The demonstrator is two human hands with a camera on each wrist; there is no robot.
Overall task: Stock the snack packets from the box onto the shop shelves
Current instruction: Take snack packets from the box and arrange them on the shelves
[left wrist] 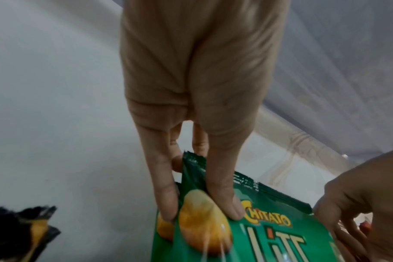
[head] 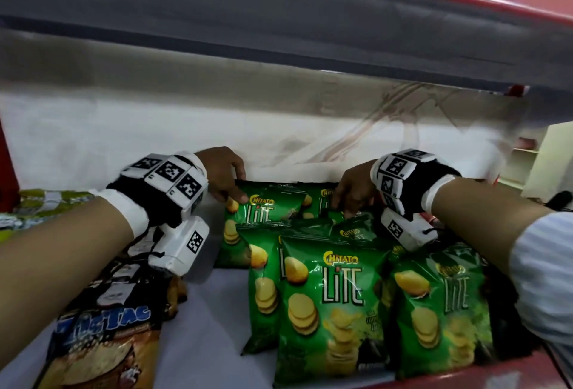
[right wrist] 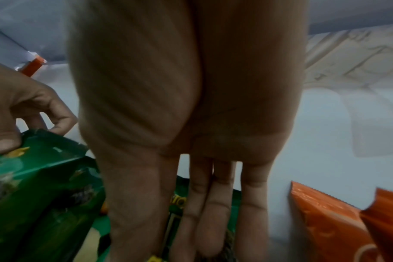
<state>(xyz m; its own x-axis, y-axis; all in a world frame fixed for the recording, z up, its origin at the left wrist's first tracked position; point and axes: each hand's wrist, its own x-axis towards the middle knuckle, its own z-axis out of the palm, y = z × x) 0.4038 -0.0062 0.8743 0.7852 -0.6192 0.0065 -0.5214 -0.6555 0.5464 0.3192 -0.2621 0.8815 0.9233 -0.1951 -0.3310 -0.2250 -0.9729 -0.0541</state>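
Observation:
Several green Chitato Lite packets stand on the white shelf [head: 207, 320], two upright in front [head: 328, 305] [head: 443, 305]. My left hand [head: 238, 196] [left wrist: 202, 209] pinches the top left corner of a back-row green packet [head: 269, 207] [left wrist: 269, 239], thumb on its front and a finger behind. To its right, my right hand [head: 347, 207] [right wrist: 180, 239] reaches down with nearly straight fingers. The top of another green packet [head: 322, 199] [right wrist: 177, 203] sits between its thumb and fingers. The box is not in view.
A blue and brown Tic Tac packet [head: 105, 342] leans at the front left, with yellow-green packets [head: 46, 202] behind my left arm. Orange packets [right wrist: 325, 221] stand right of my right hand. The grey shelf above [head: 279, 16] hangs low overhead. A red rim [head: 465, 373] edges the shelf front.

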